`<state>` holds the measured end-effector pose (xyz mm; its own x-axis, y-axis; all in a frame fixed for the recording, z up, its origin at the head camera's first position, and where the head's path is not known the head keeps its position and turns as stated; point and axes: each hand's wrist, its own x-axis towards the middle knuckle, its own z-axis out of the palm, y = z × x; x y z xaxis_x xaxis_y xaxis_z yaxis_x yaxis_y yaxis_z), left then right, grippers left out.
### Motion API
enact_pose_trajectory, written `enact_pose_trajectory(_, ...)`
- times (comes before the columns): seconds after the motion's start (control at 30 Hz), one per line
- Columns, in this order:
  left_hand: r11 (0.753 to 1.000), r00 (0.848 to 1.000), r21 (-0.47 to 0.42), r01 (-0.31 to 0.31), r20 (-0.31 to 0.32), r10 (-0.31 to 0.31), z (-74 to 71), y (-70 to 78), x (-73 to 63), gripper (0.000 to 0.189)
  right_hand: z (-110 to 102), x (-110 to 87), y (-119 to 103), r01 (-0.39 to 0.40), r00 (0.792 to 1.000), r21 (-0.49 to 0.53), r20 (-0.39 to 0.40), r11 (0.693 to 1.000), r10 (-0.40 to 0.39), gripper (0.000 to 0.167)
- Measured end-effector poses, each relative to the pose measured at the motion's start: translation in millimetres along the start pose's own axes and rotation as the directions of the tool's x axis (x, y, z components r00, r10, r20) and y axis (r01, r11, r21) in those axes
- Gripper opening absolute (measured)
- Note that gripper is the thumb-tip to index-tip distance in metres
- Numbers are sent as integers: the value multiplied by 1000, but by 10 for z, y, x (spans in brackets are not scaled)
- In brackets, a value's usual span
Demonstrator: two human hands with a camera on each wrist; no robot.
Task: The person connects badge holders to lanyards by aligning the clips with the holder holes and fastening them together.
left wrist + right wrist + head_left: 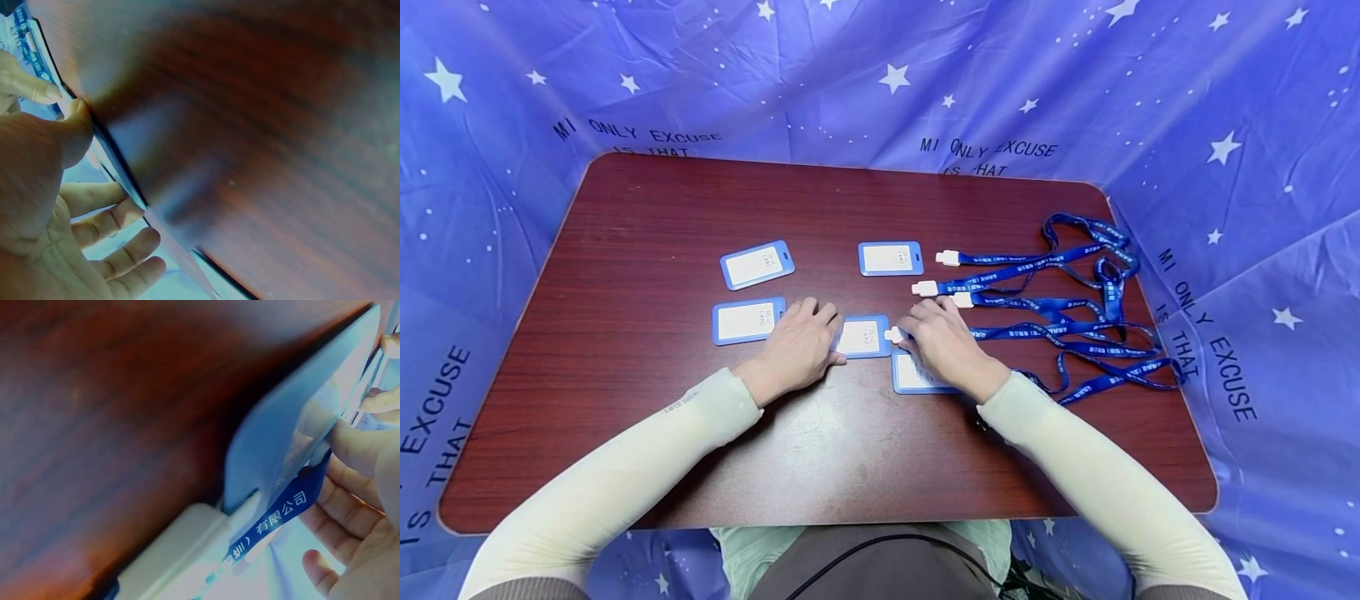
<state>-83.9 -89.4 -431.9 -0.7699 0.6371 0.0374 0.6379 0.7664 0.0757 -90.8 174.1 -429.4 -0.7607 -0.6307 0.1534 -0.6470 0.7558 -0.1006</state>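
Note:
My left hand grips the left end of a blue-framed card holder with a white insert, thumb at its near edge. At that holder's right end, my right hand pinches the white clip of a blue lanyard. The clip meets the holder's slotted end; whether it is fastened cannot be seen. Under the right hand lies another card holder, partly covered. In the right wrist view, this blue holder has a white clip at its end. Left wrist view: thumb and fingers touch the holder's edge.
Two card holders lie at the left, one higher and one lower, beside the left hand. Another holder lies farther back. Several blue lanyards spread tangled across the right side of the brown table. A starry blue cloth surrounds it.

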Motion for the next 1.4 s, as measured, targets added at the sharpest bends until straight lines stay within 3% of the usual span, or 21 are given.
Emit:
enact_pose_trajectory(0.87,1000,999,11,5,43,-5,-16,-10,-3,66,-31,-33,32,-16,1000,60,-24,998,17,24)
enact_pose_trajectory(1.4,999,1000,-35,-12,-17,11,-31,-33,-21,69,-75,-77,51,-15,998,74,-63,997,19,25)
